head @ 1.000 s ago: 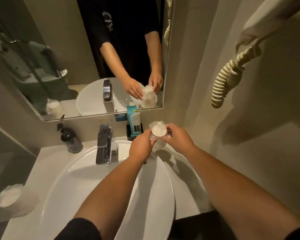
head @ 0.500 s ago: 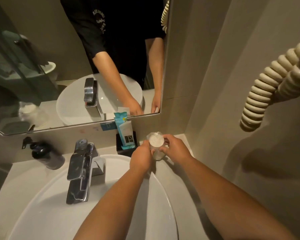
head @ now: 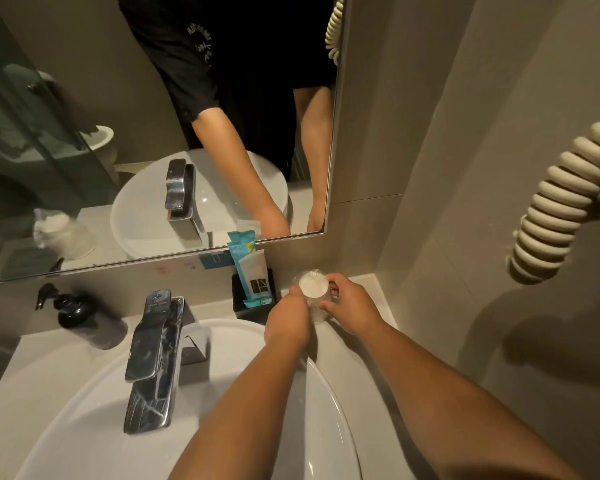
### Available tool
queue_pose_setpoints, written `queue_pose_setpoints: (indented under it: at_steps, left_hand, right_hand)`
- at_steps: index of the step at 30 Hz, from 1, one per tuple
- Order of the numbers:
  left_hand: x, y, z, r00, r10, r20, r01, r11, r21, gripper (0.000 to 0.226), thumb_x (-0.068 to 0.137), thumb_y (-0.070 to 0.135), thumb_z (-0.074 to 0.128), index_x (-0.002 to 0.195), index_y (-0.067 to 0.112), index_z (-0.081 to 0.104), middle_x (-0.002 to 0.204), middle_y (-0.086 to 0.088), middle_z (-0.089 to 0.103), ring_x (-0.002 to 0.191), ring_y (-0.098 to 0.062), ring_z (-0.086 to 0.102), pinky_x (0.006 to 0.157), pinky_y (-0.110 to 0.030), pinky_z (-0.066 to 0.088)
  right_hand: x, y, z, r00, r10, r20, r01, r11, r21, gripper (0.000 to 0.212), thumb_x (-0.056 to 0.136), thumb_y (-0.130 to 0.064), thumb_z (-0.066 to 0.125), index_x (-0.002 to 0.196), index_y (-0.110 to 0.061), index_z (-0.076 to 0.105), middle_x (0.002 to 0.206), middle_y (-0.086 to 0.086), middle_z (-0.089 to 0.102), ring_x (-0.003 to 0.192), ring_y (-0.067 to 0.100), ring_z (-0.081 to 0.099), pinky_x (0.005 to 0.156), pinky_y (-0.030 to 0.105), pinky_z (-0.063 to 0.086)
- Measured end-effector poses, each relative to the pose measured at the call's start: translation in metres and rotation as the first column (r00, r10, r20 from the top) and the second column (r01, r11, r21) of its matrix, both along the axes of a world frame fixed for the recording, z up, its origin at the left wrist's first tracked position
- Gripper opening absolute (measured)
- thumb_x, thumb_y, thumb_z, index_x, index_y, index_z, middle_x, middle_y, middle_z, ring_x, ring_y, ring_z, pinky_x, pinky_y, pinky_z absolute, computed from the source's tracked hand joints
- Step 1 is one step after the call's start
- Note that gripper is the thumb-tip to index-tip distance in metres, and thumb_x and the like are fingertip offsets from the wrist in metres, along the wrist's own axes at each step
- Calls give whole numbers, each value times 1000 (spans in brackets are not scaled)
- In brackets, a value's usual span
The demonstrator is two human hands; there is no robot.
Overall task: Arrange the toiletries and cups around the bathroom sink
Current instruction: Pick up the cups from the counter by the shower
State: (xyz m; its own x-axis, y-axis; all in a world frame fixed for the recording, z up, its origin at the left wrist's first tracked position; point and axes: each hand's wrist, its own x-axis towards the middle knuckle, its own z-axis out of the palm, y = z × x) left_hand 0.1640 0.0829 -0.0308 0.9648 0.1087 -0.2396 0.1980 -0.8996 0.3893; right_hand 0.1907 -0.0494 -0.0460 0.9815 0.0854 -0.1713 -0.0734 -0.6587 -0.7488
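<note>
A plastic-wrapped cup [head: 313, 286] stands upside down on the counter at the back right corner, beside the sink [head: 84, 420]. My left hand [head: 286, 318] grips its left side and my right hand [head: 350, 306] grips its right side. Just left of the cup a black holder [head: 238, 299] carries blue and white toiletry packets [head: 252, 268]. A dark pump bottle [head: 87, 323] lies tilted on the counter at the back left. The mirror shows another wrapped cup [head: 61, 233], which stands out of direct view.
A chrome tap [head: 156, 355] rises at the back of the basin. The mirror [head: 84, 98] runs along the back wall. On the right wall hangs a coiled cream cord [head: 555, 202]. The counter strip right of the basin is narrow.
Both hands have lowered the cup from mid-air down to the counter in the back right corner. My view has tilted down and closer to the sink.
</note>
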Motion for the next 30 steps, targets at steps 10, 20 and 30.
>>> queue_pose_setpoints:
  at_steps: [10, 20, 30]
  left_hand:
    - [-23, 3, 27, 998, -49, -44, 46, 996, -73, 64, 90, 13, 54, 145, 15, 21, 116, -13, 62, 102, -30, 62, 90, -43, 51]
    - [-120, 28, 62, 892, -441, 93, 386, 854, 349, 40, 95, 31, 43, 130, 12, 46, 136, -11, 47, 124, -29, 41, 106, -42, 33]
    - [-227, 61, 68, 931, -345, 116, 281, 885, 371, 49, 93, 43, 48, 132, 13, 43, 133, -10, 49, 122, -27, 44, 104, -39, 34]
  right_hand:
    - [-21, -6, 33, 997, 72, -22, -75, 967, -245, 79, 82, -33, 72, 147, -17, 31, 149, 7, 41, 130, 25, 47, 104, 34, 39]
    - [-135, -11, 78, 986, 169, 0, -140, 817, -559, 54, 91, -47, 50, 138, -22, 46, 139, 2, 50, 127, 23, 45, 103, 36, 39]
    - [-219, 8, 97, 933, 344, 106, -224, 786, -577, 48, 91, -48, 51, 131, -23, 51, 130, 1, 57, 117, 23, 51, 100, 36, 40]
